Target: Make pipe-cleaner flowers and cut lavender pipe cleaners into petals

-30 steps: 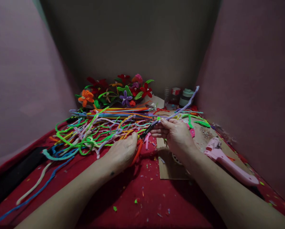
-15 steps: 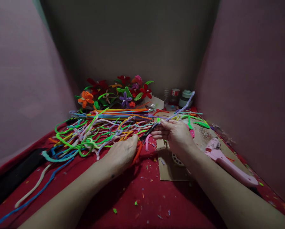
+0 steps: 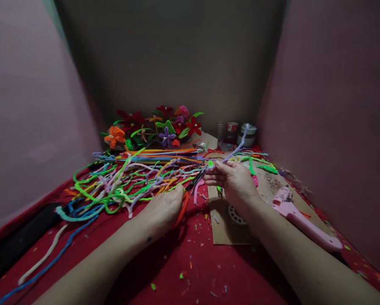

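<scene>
My left hand [image 3: 166, 208] is closed around the orange handles of a pair of scissors [image 3: 184, 204], whose dark blades point up and right toward my other hand. Between thumb and fingers, my right hand [image 3: 237, 180] pinches a lavender fuzzy stem [image 3: 237, 148] that rises to the upper right. At the stem's lower end, by the blade tips, is a small bright green piece [image 3: 210, 164]. Whether the blades touch the stem is too small to tell.
Tangled coloured stems [image 3: 113, 190] lie at left, with fuzzy flowers [image 3: 167, 136] behind. A pink glue gun [image 3: 307, 222] rests on cardboard [image 3: 220, 231] at right. Jars [image 3: 247, 137] stand at the back. Scraps dot the red cloth [image 3: 167, 271].
The free end of the lavender stem has swung left, and the scissors' blades look closer together. Both hands stay in nearly the same place, and the view has shifted slightly.
</scene>
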### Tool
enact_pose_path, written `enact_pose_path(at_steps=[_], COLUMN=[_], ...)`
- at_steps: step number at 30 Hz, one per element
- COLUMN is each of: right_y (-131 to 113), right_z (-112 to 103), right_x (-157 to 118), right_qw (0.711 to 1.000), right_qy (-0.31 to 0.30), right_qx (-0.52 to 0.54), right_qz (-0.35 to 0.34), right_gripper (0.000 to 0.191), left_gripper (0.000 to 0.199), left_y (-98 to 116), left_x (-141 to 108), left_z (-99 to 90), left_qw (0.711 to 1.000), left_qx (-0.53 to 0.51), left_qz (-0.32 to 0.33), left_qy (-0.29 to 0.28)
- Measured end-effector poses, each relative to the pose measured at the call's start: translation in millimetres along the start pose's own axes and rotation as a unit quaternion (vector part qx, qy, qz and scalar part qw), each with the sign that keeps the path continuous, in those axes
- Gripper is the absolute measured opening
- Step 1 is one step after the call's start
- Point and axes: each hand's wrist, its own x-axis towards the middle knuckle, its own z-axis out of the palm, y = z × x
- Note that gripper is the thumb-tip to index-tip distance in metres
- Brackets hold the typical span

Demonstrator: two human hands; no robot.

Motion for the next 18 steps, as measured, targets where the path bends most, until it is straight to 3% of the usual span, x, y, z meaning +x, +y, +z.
enact_pose_path(at_steps=[4,18], right_y=[-1.3,0.8], right_z=[-0.1,-0.5], right_x=[-0.7,-1.7], right_qw=[1.000,0.999], right_qy=[-0.004,-0.023], right_qx=[-0.008,-0.034], right_qz=[0.007,0.022], right_gripper=[0.013,0.014], left_gripper=[0.020,0.028], left_y=[-1.4,-5.3], left_x=[0.4,-0.3], left_z=[-1.4,-0.7], left_qw=[1.000,0.996], left_qx=[-0.012,0.079], left_qz=[-0.025,0.029], left_qy=[0.003,0.000])
